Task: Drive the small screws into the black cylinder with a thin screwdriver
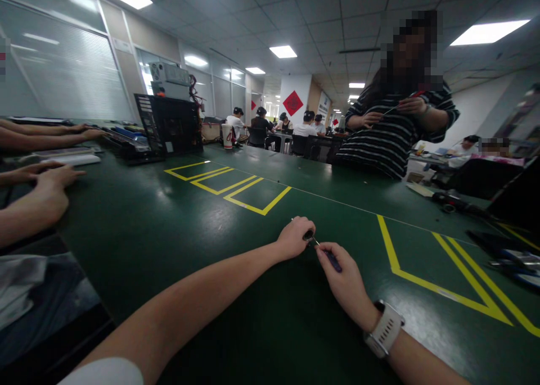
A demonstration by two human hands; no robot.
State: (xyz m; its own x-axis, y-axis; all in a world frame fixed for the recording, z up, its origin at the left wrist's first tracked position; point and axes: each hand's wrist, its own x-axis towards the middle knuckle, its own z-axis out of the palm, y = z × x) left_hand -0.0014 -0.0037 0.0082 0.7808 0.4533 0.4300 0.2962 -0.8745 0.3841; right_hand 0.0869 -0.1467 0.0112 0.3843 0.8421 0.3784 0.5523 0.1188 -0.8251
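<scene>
Near the middle of the view, my left hand (297,238) is closed round a small dark round object (308,235); its kind is too small to make out, and most of it is hidden by the fingers. Just to the right, my right hand (340,270) grips a screwdriver (333,261) with a dark purple handle. Its thin metal shaft points up and left to the dark object, and the tip appears to meet it. Both hands are above the green table (236,295).
Yellow tape outlines (265,209) mark the tabletop. At the far left stands an open black computer case (169,123), with another person's hands (54,182) nearby. A person in a striped top (379,132) stands across the table. Dark tools (453,202) lie at right.
</scene>
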